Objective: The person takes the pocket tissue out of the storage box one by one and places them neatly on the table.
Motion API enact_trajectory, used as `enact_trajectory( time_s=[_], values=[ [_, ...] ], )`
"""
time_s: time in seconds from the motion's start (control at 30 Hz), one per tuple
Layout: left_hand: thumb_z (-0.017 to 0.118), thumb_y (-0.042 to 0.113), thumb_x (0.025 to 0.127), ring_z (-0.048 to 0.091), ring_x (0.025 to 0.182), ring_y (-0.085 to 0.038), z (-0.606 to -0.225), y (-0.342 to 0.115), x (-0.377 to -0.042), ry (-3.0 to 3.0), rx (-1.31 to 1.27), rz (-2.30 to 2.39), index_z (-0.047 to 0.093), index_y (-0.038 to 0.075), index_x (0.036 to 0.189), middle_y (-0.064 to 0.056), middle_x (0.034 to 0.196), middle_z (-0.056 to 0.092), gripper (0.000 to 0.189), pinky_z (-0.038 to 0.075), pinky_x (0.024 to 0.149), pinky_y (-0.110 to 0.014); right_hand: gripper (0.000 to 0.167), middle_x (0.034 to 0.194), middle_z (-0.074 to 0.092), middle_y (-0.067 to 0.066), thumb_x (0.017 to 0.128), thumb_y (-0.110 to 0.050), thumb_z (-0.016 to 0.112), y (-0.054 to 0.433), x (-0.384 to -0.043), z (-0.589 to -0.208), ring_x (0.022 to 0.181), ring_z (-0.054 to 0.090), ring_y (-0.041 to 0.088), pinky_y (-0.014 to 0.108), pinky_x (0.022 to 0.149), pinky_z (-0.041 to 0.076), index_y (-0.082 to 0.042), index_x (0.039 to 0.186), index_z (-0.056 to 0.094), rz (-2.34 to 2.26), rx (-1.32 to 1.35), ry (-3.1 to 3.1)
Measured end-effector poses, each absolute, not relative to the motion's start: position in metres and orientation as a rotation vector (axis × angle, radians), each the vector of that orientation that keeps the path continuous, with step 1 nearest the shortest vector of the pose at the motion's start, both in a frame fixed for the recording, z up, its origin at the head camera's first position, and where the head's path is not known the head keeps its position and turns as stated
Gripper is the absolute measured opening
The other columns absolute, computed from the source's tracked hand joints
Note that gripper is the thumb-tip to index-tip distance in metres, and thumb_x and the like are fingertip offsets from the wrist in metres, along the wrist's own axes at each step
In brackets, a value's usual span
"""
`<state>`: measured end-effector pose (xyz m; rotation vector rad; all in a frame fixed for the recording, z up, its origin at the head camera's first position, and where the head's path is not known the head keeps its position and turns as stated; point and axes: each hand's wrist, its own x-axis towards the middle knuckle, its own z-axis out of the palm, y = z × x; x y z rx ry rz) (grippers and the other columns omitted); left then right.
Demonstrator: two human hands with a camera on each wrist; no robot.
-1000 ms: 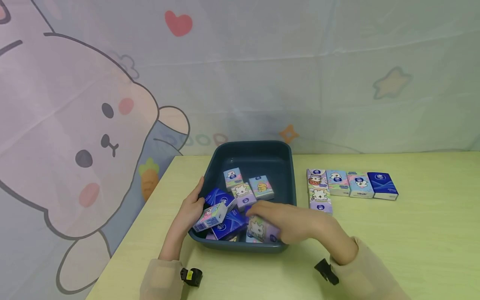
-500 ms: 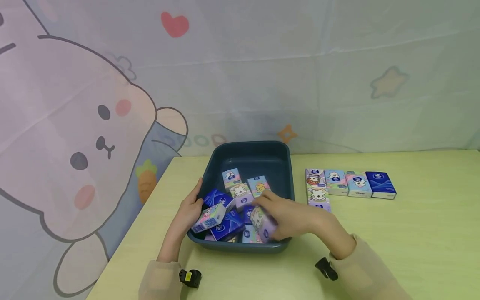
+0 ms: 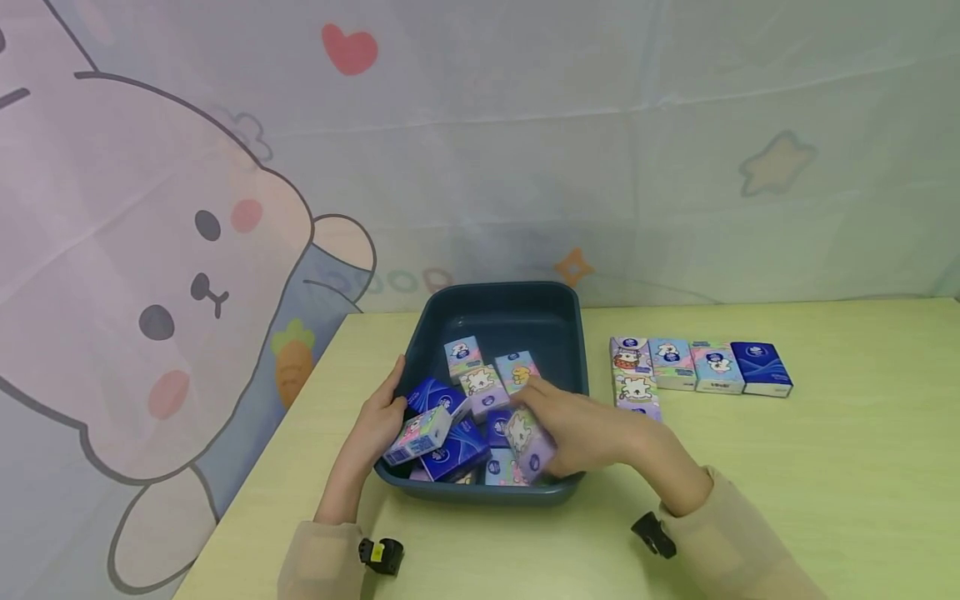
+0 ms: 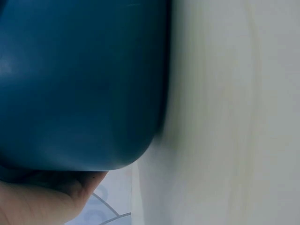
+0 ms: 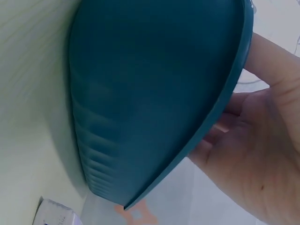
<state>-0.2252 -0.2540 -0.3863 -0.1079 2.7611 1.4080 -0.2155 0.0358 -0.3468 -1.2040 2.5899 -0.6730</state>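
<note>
A dark teal plastic bin (image 3: 510,302) holds several small tissue packs, some blue and some with pastel cartoon prints. My left hand (image 3: 381,423) grips its left side, thumb at the rim. In the left wrist view that hand (image 4: 51,201) lies along the bin's outer wall (image 4: 84,84). Inside the near right corner, my right hand (image 3: 577,429) holds a purple cartoon tissue pack (image 3: 527,446), tilted over a blue pack (image 3: 498,427) and a light-blue one (image 3: 501,468). The right wrist view shows this hand (image 5: 262,140) reaching over the rim; its fingertips and the pack are hidden there.
Right of the bin, tissue packs lie in a row on the pale yellow table (image 3: 840,467): purple packs (image 3: 636,388) one before the other, two light-blue packs (image 3: 718,367) and a dark blue pack (image 3: 761,367). A printed cloth (image 3: 525,167) hangs behind the table.
My right hand has lifted slightly away from the bin's near edge, turning the purple pack more upright and uncovering the blue and light-blue packs beside it. My left hand stays on the bin.
</note>
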Motion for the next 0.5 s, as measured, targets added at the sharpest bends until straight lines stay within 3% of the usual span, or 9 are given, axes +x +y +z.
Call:
enact_trajectory(
  time_s=[0.17,0.5],
  values=[
    [0.03,0.01,0.1,0.009,0.15,-0.035,-0.387,-0.255,-0.226,2.766,-0.106,1.403,0.011,0.018,0.156,-0.009,0.163,0.011,0.06,0.011,0.12,-0.052,0.074,0.123,0.05,0.006,0.068,-0.016,0.081,0.038,-0.219,-0.348,0.111,0.047,0.02,0.041,0.1,0.048,-0.003,0.132,0.047,-0.645,-1.2,2.691],
    [0.03,0.01,0.1,0.008,0.15,-0.035,-0.388,-0.256,-0.226,2.771,-0.096,1.391,0.01,0.018,0.156,-0.008,0.163,0.009,0.06,0.01,0.12,-0.052,0.071,0.112,0.048,0.003,0.069,-0.023,0.082,0.056,-0.219,-0.335,0.101,0.044,0.017,0.031,0.085,0.05,-0.001,0.128,0.049,-0.698,-1.118,2.769]
  ],
)
